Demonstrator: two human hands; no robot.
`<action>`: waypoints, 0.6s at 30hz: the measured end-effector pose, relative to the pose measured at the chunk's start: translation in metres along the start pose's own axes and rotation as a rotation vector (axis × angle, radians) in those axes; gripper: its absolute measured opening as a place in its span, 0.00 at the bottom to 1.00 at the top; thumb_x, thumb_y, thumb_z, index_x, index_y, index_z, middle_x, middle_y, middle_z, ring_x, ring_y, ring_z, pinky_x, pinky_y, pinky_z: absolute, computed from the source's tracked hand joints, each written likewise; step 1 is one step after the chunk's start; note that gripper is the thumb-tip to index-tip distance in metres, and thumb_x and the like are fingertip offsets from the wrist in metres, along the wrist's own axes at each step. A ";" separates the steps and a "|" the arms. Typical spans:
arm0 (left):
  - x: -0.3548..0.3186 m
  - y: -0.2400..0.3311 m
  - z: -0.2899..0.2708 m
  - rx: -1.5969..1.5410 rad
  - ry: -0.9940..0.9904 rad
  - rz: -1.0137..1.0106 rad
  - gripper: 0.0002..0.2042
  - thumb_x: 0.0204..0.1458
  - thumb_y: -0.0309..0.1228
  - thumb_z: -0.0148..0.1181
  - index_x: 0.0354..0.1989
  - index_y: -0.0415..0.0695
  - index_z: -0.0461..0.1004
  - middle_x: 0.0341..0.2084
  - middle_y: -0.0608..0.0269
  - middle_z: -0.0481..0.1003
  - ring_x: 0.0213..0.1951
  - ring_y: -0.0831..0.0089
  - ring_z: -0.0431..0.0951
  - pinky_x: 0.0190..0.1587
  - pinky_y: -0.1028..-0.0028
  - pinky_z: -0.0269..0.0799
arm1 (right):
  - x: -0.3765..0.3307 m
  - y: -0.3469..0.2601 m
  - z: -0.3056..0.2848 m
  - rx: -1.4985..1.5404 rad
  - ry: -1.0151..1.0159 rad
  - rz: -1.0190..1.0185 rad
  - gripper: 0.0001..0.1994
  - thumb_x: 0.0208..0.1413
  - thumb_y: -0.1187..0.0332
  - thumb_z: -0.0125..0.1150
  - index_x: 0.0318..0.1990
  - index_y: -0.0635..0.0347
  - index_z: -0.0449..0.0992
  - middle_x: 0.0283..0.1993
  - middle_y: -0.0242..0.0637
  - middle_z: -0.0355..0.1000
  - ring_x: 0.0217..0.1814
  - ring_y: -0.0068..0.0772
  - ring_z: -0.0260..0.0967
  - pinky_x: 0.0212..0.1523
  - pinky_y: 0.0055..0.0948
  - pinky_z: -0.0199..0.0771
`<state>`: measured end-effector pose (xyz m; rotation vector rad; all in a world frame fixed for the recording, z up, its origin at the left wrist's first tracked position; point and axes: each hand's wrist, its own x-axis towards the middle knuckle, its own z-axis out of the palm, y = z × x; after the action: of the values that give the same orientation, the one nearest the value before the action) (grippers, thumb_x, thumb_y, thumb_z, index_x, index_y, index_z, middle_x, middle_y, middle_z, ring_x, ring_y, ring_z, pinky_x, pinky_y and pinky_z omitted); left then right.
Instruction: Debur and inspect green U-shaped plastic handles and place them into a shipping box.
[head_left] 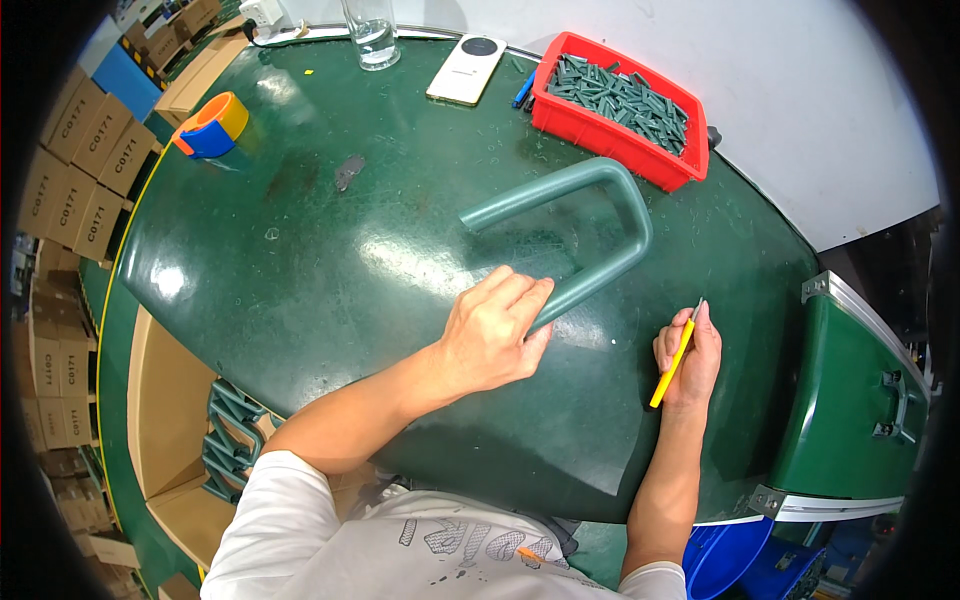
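Note:
A green U-shaped tube handle (642, 222) lies on the green table, its bend pointing to the far right. My left hand (497, 330) is closed round the near leg's end, hiding that tip. The other leg's end points left and is free. To the right, my right hand (690, 355) grips a yellow craft knife (673, 365), its pointed metal tip by my thumb and fingertip. The knife is apart from the handle.
Beyond the handle stands a red bin (610, 138) of short green pieces. Farther left are a phone (467, 70), a glass of water (374, 45) and a tape roll (212, 126). An open carton (165, 400) of green handles stands at lower left; a green case (850, 400) at right.

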<state>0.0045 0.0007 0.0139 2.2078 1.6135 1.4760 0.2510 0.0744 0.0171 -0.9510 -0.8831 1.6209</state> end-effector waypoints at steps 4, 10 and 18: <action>0.000 0.000 0.000 0.016 0.004 -0.006 0.20 0.29 0.21 0.63 0.37 0.32 0.74 0.26 0.54 0.73 0.25 0.62 0.71 0.27 0.70 0.70 | 0.000 0.000 0.000 -0.015 0.001 -0.001 0.20 0.65 0.58 0.39 0.28 0.63 0.69 0.11 0.34 0.59 0.09 0.25 0.51 0.11 0.22 0.51; 0.000 0.002 -0.002 0.044 -0.006 -0.016 0.21 0.27 0.22 0.64 0.37 0.32 0.74 0.26 0.55 0.73 0.25 0.63 0.71 0.27 0.70 0.69 | 0.000 0.000 0.000 -0.014 -0.002 -0.002 0.20 0.65 0.58 0.39 0.28 0.63 0.69 0.11 0.34 0.59 0.09 0.25 0.52 0.12 0.22 0.51; -0.003 0.001 -0.003 0.072 -0.063 -0.023 0.23 0.28 0.23 0.66 0.39 0.33 0.73 0.28 0.58 0.70 0.30 0.64 0.70 0.28 0.70 0.71 | -0.001 0.001 0.001 -0.009 0.001 0.000 0.20 0.65 0.57 0.39 0.28 0.64 0.69 0.12 0.35 0.59 0.09 0.25 0.52 0.12 0.22 0.52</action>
<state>0.0028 -0.0036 0.0144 2.2404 1.6917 1.3489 0.2502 0.0734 0.0171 -0.9585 -0.8905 1.6177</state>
